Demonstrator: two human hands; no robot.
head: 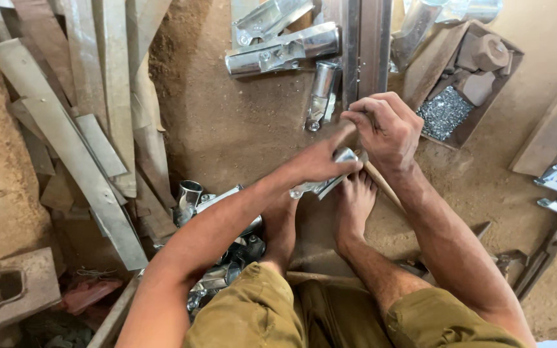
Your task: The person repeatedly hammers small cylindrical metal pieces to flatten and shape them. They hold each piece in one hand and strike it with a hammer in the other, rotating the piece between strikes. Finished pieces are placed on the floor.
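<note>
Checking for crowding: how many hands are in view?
2: the left hand steadies a shiny metal fitting; the right hand, beside it, grips a wooden handle. None looks hidden.

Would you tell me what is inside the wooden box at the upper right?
The wooden box holds a heap of small grey metal bits and brown blocks; anything beneath them is covered.

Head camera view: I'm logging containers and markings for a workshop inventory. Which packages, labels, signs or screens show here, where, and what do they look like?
Open wooden box: upper right on the dirt floor, shallow, brown, divided; one compartment holds small grey metal bits, another holds brownish blocks.
Labels, signs, screens: none visible.
</note>
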